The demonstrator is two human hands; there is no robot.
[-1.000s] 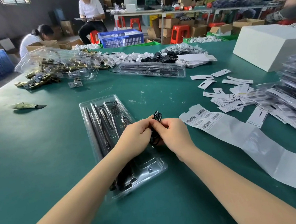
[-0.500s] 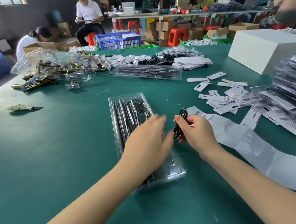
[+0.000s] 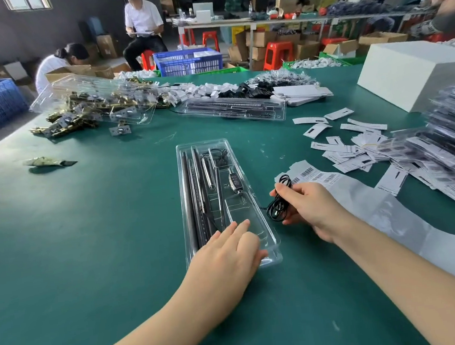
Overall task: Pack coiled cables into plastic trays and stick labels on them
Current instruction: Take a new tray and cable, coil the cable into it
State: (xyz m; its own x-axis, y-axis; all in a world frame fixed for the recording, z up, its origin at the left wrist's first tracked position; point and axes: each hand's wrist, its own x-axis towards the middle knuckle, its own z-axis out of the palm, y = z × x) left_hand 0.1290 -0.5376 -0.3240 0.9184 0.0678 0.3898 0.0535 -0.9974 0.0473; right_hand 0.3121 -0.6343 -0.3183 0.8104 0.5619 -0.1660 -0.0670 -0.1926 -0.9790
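Observation:
A long clear plastic tray lies lengthwise on the green table, with dark rods, thin wires and a small black controller inside. My left hand rests flat on the tray's near end, fingers straight. Just right of the tray, my right hand pinches a black coiled cable a little above the table. A thin lead runs from the coil toward the tray. A strip of barcode labels on white backing paper lies right of that hand.
Loose white tags and a stack of packed trays fill the right side, behind them a white box. Farther back lie another filled tray, empty trays over brass hardware, and cable piles. Two people sit beyond the table.
My hands have separated: the left let go of the coil and settled on the tray's near end, while the right carried the coil off to the tray's right side. The view shifted.

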